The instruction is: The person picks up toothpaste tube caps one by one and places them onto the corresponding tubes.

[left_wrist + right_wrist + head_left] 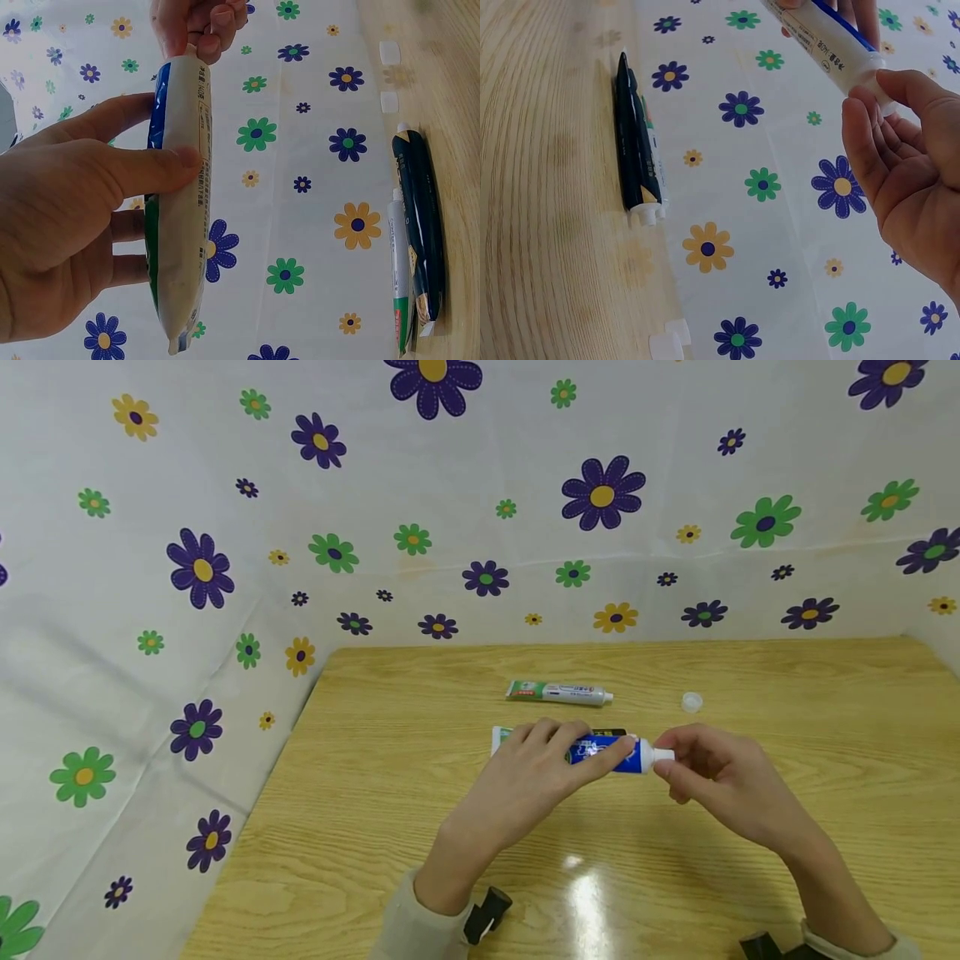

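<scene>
A blue, white and green toothpaste tube (588, 749) is gripped by my left hand (525, 772), its thumb lying along the near side. The tube points right and is raised off the table, as the left wrist view shows. My right hand (731, 785) pinches the white cap (664, 755) at its nozzle end between thumb and fingers. In the left wrist view, the tube's pale printed back (180, 120) faces the camera. Behind it on the table lies a dark toothpaste tube (420, 225), mostly hidden by the left hand in the head view.
A slim green-and-white toothpaste tube (573, 693) lies farther back on the wood-grain table (360, 777). To its right sits a loose white cap (692, 702); the left wrist view shows two white caps. A flower-printed cloth (525, 460) stands behind and at the left.
</scene>
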`<state>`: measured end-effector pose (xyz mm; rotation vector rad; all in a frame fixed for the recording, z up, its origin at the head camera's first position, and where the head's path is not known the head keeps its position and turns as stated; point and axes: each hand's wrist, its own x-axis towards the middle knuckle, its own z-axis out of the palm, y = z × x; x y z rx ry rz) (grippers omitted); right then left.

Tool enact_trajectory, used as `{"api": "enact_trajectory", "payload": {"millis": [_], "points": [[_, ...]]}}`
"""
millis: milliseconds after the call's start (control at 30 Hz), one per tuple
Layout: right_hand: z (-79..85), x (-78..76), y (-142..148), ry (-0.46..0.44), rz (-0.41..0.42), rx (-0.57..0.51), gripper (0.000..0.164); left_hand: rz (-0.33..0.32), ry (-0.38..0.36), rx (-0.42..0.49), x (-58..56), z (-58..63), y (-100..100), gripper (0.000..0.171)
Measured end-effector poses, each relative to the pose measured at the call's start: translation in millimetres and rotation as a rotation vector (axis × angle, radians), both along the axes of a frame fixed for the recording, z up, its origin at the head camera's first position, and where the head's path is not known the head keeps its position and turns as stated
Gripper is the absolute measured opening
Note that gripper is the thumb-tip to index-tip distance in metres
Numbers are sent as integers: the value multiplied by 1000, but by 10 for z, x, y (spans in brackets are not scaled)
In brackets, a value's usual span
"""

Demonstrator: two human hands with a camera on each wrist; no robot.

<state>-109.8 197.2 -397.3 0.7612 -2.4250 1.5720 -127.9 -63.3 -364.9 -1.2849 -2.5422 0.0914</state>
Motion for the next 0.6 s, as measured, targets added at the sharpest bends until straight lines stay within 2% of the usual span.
{"api": "enact_trajectory", "payload": {"millis": [300, 600], "points": [[15, -12, -29, 28, 1, 28, 15, 26, 12, -43, 9, 5, 13, 80], [-3, -21, -62, 126, -55, 125, 13, 27, 19, -36, 15, -1, 8, 76]]}}
